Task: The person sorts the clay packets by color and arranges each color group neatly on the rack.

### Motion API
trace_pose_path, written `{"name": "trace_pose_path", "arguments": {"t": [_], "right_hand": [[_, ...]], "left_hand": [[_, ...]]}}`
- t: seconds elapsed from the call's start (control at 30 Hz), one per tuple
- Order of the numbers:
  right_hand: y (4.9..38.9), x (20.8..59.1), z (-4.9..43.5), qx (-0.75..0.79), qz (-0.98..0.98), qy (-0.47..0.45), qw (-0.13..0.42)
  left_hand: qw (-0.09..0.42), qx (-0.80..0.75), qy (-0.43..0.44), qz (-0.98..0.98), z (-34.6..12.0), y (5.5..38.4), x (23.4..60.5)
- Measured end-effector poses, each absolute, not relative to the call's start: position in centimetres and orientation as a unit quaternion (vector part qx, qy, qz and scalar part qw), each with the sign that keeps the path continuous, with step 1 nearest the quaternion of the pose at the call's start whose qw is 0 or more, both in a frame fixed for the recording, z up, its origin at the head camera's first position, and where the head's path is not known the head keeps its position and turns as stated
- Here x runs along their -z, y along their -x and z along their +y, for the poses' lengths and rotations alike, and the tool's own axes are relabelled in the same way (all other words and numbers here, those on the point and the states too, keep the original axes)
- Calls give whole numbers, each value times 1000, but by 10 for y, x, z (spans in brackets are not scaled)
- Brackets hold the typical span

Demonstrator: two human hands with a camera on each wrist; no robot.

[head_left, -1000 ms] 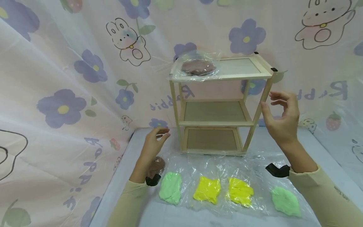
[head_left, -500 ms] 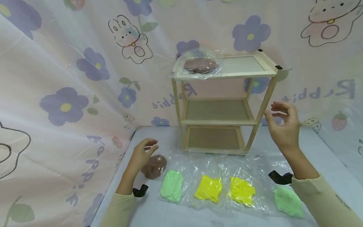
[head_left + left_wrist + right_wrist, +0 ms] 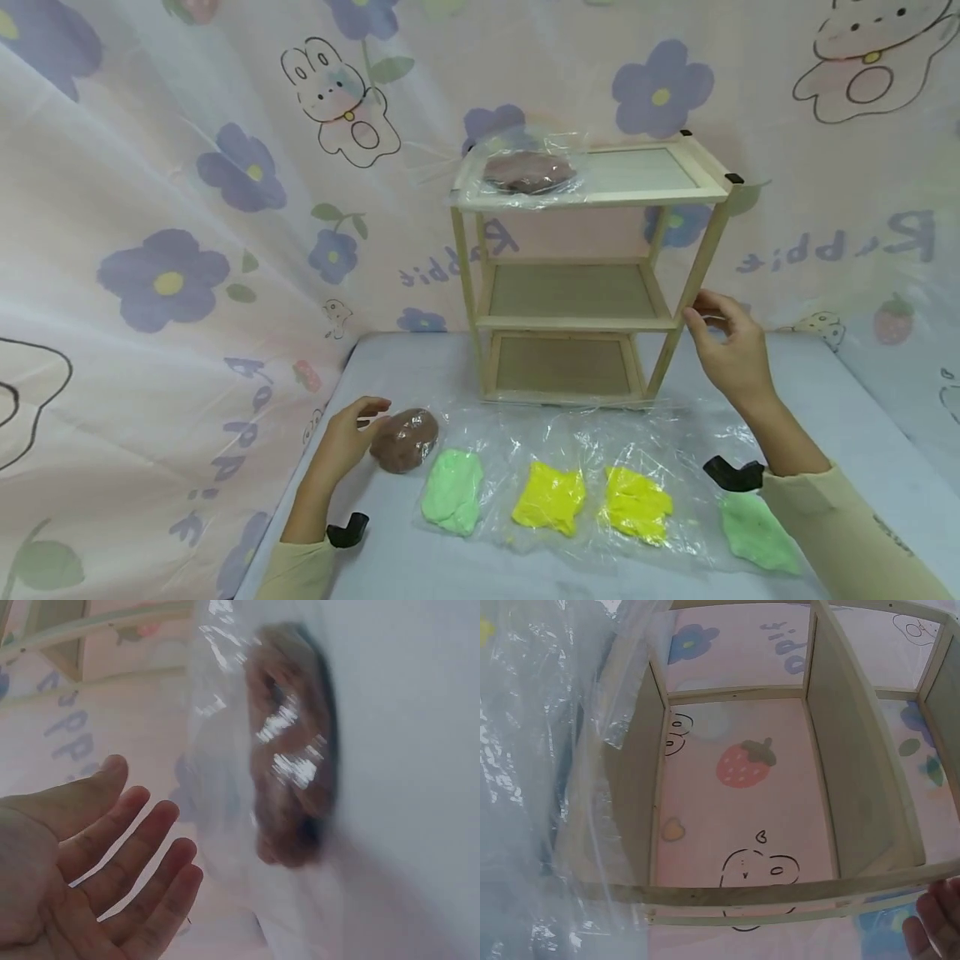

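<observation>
Brown clay (image 3: pixel 405 440) lay bagged just beside our left hand (image 3: pixel 348 442), its fingers loosely spread, holding nothing; a broad, gentle grasp seemed best. Whether our right hand (image 3: pixel 733 350) gripped the rack (image 3: pixel 576 323), we couldn't tell. Loose film (image 3: pixel 493 442) and a green lump (image 3: pixel 452 492) crowded the clay's right.

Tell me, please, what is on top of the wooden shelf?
A brown lump in clear plastic lies on the wooden shelf, toward its left; a pale panel shows beside it. What is directly beneath the lump is covered and cannot be seen.
</observation>
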State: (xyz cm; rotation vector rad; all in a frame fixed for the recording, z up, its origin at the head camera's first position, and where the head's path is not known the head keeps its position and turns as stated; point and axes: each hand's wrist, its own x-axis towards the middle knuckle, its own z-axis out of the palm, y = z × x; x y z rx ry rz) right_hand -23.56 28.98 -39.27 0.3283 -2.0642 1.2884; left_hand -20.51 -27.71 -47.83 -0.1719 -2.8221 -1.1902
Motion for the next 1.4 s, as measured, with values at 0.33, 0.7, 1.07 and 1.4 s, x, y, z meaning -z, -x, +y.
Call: {"name": "trace_pose_path", "arguments": {"t": [0.33,0.7,1.07,1.4], "right_hand": [[242,394,285,-506,-784,-140,330],[245,396,286,-496,-794,-132,327],[243,395,284,-504,-786,-144,326],[246,396,285,-500,-788,-146,328]], "left_hand": [[22,349,40,-936,-290,195,486],[6,315,25,-949,-288,183,487],[-38,327,45,-943,-277,184,496],[-28,310,17,-950,-273,185,495]]}}
